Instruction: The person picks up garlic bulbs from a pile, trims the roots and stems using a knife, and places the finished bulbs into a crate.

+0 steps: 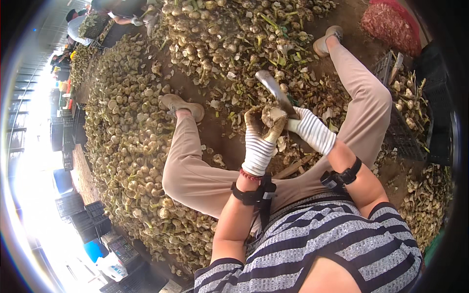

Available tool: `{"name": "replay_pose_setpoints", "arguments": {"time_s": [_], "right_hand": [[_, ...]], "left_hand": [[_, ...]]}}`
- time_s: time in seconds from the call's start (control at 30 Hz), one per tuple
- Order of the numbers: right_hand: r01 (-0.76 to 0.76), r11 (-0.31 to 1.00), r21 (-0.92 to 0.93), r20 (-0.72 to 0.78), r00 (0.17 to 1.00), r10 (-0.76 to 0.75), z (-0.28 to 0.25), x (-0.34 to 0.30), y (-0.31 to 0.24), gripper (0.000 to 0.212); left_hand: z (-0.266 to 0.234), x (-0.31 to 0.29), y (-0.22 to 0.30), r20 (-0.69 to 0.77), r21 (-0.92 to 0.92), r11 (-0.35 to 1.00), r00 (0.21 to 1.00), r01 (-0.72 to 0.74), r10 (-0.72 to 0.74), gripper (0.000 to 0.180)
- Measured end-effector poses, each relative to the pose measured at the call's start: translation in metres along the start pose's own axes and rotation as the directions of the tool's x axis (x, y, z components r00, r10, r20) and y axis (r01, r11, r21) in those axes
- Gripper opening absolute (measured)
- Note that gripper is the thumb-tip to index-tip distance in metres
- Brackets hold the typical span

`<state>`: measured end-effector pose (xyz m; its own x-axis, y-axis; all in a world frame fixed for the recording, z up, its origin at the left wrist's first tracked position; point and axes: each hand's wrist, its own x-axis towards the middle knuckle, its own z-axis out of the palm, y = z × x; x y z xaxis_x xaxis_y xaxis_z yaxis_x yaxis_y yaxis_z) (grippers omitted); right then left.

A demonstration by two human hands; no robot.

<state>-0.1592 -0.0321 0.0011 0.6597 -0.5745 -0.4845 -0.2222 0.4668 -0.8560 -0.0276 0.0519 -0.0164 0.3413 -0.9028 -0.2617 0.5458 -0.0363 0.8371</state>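
Note:
In front of my lap, my left hand (259, 141) wears a white knit glove with dirty fingertips and is closed around a garlic bulb (268, 116). My right hand (312, 129), gloved the same way, grips a knife (271, 86). Its broad metal blade points up and to the left, just beyond the bulb. The knife's handle is mostly hidden in the right fingers. Whether the blade touches the bulb I cannot tell. Below both hands, between my spread legs, lie loose garlic skins and trimmed stalks (298, 93).
A large heap of garlic bulbs (127, 146) spreads along my left, and another pile (210, 34) rises ahead. To my right stands a black crate (405, 132) with garlic. A red mesh bag (391, 27) sits at the far right. Other people (78, 27) work at the far left.

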Motion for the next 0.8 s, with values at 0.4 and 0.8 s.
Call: {"name": "replay_pose_setpoints", "arguments": {"time_s": [0.4,0.8], "right_hand": [[0.118,0.55,-0.826,-0.231,0.82,-0.524,-0.078,-0.006,0.02,0.03],[0.378,0.167,-0.911,0.22,0.785,-0.579,-0.005,-0.034,-0.043,0.016]], "left_hand": [[-0.028,0.01,0.017,0.207,0.366,0.922,0.955,0.126,-0.212,0.07],[-0.023,-0.012,0.031,0.207,0.657,0.754,0.963,-0.006,-0.173,0.06]]}}
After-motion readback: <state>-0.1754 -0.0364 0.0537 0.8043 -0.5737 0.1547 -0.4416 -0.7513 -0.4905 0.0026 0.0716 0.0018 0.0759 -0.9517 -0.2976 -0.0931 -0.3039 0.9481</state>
